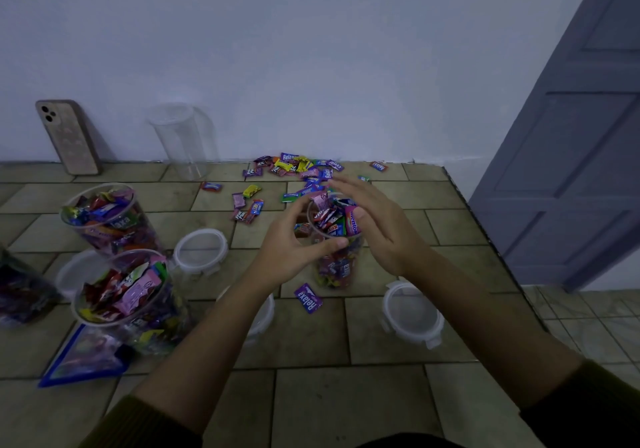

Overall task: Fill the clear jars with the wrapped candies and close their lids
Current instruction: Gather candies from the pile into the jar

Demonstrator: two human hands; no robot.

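Home interior: tiled counter [346, 395], plain wall [311, 49], grey panelled door [571, 153].

So the middle jar [334, 267] stands upright on the desk, stuffed with wrapped candies that heap above its rim, no lid on. The left hand [291, 240] grips it near the top and the right hand [377, 226] lies flat against the heap. Two more full jars [114, 219] [131, 295] stand open at the left, one just behind the other. An empty jar [181, 143] stands by the wall. White clip lids [201, 248] [412, 312] lie flat nearby, not on any jar. Loose candies [298, 167] are scattered by the wall, and one purple Relaxa candy [308, 297] lies just beside the middle jar.
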